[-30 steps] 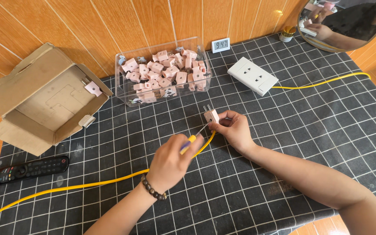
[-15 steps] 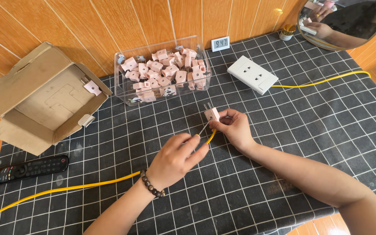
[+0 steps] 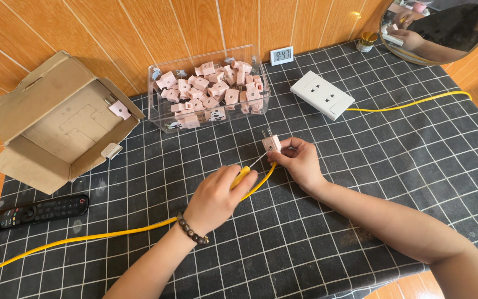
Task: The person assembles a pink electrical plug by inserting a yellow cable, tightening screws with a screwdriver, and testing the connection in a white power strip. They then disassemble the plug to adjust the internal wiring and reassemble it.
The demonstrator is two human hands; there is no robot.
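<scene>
1. A table (image 3: 394, 182) with a black cloth marked in white squares is sitting against a wall of orange-brown tiles (image 3: 139, 33).
2. The right hand (image 3: 300, 163) is holding a small pink plug (image 3: 272, 143) near the middle of the table, just in front of the clear box. Its fingers are pinching the plug, and the plug's two metal pins are pointing up.
3. The left hand (image 3: 217, 194) is wearing a dark bead bracelet and is gripping the end of a yellow cord (image 3: 95, 237). Its fingers are curling tight around the cord, so that part of the cord is hiding.
4. Thin wires are sticking out of the cord's end toward the plug. They are too small to tell if they are touching it.
5. The yellow cord is running away to the left and getting cut off at the bottom left corner.
6. A clear plastic box (image 3: 159, 113) is sitting at the back, full of more pink plugs.
7. An open brown cardboard box (image 3: 34, 105) is lying on the left with one pink plug and a small white piece inside.
8. A black remote (image 3: 34, 212) is lying in front of the cardboard box.
9. A white socket block (image 3: 322, 95) is sitting to the right of the clear box, with another yellow cord going off to the right.
10. A small white clock (image 3: 281, 55) is standing by the wall.
11. A round mirror (image 3: 443, 27) is getting cut off at the top right corner, beside a tiny jar with a gold lid.
</scene>
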